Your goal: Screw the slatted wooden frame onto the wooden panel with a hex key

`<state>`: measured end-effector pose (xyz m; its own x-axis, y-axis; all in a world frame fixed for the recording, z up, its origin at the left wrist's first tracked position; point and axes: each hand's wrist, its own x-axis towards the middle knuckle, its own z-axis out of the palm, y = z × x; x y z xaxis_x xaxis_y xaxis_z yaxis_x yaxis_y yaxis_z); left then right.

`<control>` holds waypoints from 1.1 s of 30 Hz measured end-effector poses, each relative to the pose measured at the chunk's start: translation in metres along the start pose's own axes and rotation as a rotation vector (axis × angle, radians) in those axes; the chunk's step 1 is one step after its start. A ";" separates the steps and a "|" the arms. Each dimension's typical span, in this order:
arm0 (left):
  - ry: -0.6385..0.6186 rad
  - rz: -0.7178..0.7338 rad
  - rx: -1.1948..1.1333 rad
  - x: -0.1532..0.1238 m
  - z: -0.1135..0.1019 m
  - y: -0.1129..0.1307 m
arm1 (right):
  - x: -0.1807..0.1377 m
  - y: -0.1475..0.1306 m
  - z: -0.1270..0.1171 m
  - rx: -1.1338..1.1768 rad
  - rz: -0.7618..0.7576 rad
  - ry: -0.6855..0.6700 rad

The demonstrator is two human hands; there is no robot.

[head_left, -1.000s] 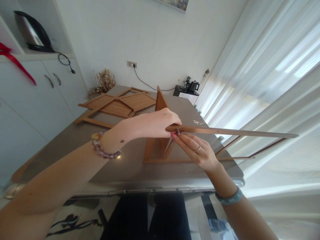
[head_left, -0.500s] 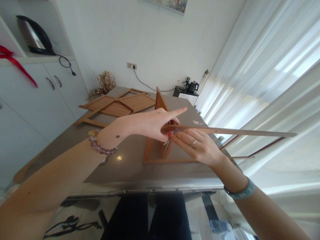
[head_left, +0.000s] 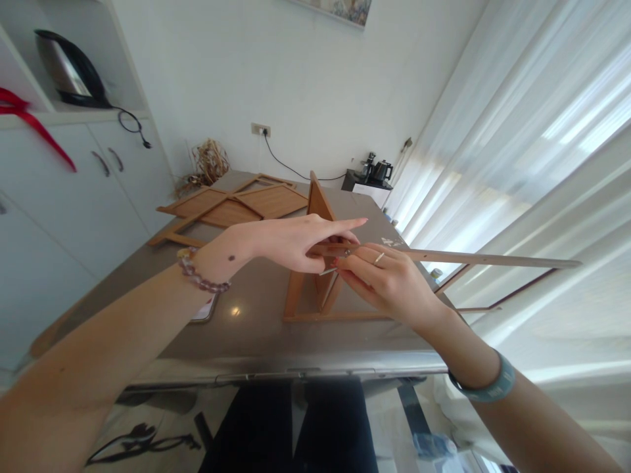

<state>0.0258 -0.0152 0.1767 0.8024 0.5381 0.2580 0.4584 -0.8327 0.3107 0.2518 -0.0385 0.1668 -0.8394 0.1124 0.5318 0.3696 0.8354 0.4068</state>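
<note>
My left hand (head_left: pixel 308 243) is closed on the end of a wooden frame (head_left: pixel 473 258), thumb below the rail and index finger stretched out above it. Fingertips of my right hand (head_left: pixel 387 276) pinch a thin metal rod, apparently a hex key (head_left: pixel 327 270), just under that rail. A small metal screw head (head_left: pixel 347 251) shows on the rail between my hands. Below them a wooden panel (head_left: pixel 316 197) stands upright, joined to the frame, whose lower bar rests on the table (head_left: pixel 246 341). My left fingers behind the rail are partly hidden.
More slatted wooden frames (head_left: pixel 221 209) lie at the table's back left. A phone (head_left: pixel 204 310) is partly covered by my left forearm. Dried plants (head_left: pixel 210 161) stand behind. White curtains (head_left: pixel 542 164) hang at the right, close to the frame's far end.
My right hand has turned and shifted slightly, and the hex key has swung from a steep slant to nearly level. The screw head now shows. My left hand keeps its hold.
</note>
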 end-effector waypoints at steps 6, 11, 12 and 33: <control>0.028 0.008 0.033 0.001 0.004 0.002 | 0.005 -0.003 0.002 0.269 0.244 0.068; 0.046 0.024 0.009 0.005 0.005 0.005 | 0.012 -0.014 0.000 0.565 0.601 0.110; 0.054 0.024 0.007 0.005 0.005 0.004 | 0.012 -0.015 0.000 0.620 0.641 0.103; 0.050 0.039 0.003 0.006 0.002 0.006 | 0.007 0.002 -0.005 0.772 0.752 0.191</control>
<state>0.0339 -0.0173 0.1777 0.7997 0.5110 0.3154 0.4282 -0.8535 0.2970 0.2485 -0.0387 0.1749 -0.4040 0.7052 0.5827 0.3564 0.7080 -0.6097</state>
